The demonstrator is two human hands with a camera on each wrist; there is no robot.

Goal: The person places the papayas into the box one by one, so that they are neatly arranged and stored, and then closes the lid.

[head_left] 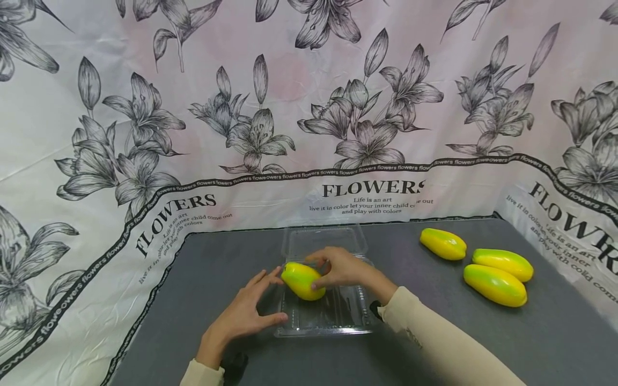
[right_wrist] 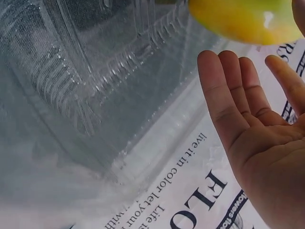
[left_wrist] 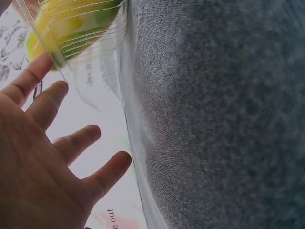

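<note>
Seemingly, placing is happening: one yellow fruit (head_left: 300, 281) is lying in the clear container (head_left: 340, 313), right hand (head_left: 344, 267) cupping it, grip loose, left hand (head_left: 243, 311) gaping wide, withdrawal probably being next

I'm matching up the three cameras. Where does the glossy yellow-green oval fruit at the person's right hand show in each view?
Head: the glossy yellow-green oval fruit is below the middle.
Left wrist: the fruit is at the upper left, partly seen through the clear ribbed plastic container.
Right wrist: the fruit is at the upper right, cut off by the top edge.
Shared landmark: the container, visible in all three.
</note>
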